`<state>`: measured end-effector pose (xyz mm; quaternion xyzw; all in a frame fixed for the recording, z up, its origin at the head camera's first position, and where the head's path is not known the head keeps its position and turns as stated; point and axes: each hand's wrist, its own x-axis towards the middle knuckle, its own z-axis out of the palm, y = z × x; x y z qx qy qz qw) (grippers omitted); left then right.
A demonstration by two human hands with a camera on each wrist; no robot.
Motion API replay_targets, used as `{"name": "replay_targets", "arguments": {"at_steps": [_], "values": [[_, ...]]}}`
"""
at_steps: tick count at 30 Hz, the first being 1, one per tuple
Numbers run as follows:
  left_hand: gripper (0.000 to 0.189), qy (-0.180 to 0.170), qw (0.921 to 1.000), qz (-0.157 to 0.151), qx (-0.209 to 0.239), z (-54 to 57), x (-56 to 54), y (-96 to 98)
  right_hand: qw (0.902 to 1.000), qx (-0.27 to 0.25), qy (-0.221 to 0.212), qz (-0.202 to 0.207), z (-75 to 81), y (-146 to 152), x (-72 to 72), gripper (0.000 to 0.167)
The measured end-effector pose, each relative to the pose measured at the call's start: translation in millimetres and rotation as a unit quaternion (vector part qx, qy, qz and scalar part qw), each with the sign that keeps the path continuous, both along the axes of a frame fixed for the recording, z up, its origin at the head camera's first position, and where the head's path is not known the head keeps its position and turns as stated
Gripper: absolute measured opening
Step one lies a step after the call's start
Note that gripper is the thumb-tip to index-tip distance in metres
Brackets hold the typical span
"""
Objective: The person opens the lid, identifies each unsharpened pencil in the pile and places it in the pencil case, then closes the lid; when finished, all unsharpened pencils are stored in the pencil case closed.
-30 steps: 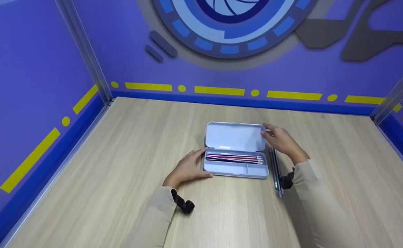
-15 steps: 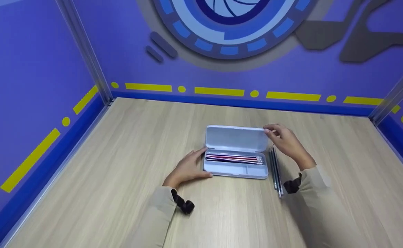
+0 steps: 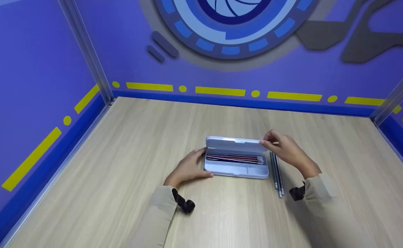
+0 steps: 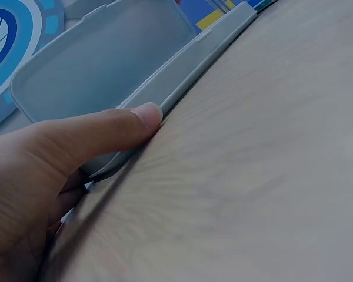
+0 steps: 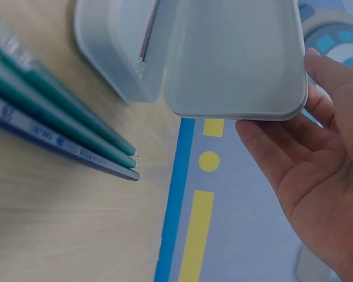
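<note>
A pale grey-white pencil case (image 3: 227,168) lies on the table with its hinged lid (image 3: 234,144) raised and tilted forward. Several pencils (image 3: 234,158) with dark and red stripes fill its rear compartment; the front one shows bare. My left hand (image 3: 187,167) holds the case's left end, thumb along the front wall and fingers round the back corner. At the lid's right corner, my right hand (image 3: 286,148) pinches the edge between thumb and fingers; in the right wrist view its fingers (image 5: 267,153) lie behind the lid. Three loose pencils (image 3: 276,174), green and blue, lie right of the case.
The wooden table (image 3: 119,148) meets a blue-purple back wall (image 3: 125,72) with yellow markings. Similar panels rise at the left and right, joined by metal posts (image 3: 91,55). The loose pencils lie close to the right forearm (image 3: 329,206).
My right hand has swung the lid from nearly upright forward and down over the case. The left hand has stayed on the left end, and the loose pencils have not moved.
</note>
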<state>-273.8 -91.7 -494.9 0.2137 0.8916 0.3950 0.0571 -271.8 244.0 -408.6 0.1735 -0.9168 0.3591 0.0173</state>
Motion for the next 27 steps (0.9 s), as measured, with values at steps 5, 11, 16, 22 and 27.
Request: {"name": "replay_targets", "arguments": {"at_steps": [5,11,16,22,27], "values": [[0.100,0.001,1.0000,0.005,-0.003,0.2,-1.0,1.5,0.9994,0.015,-0.004,0.032,1.5,0,7.4,0.020],[0.102,-0.017,0.9997,0.016,0.009,2.7,1.1,1.8,0.9938,0.065,0.016,0.089,-0.3,3,17.6,0.028],[0.104,-0.024,0.9995,0.021,0.008,3.4,1.3,1.8,0.9826,0.110,0.048,0.141,-4.8,3,24.5,0.037],[0.107,-0.039,0.9988,0.031,-0.003,1.7,2.2,1.4,0.9670,0.171,0.090,0.166,-10.7,-4,33.4,0.035],[0.108,-0.040,0.9988,0.028,-0.006,2.8,2.2,1.6,0.9618,0.196,0.113,0.154,-14.4,-11,39.5,0.034]]}}
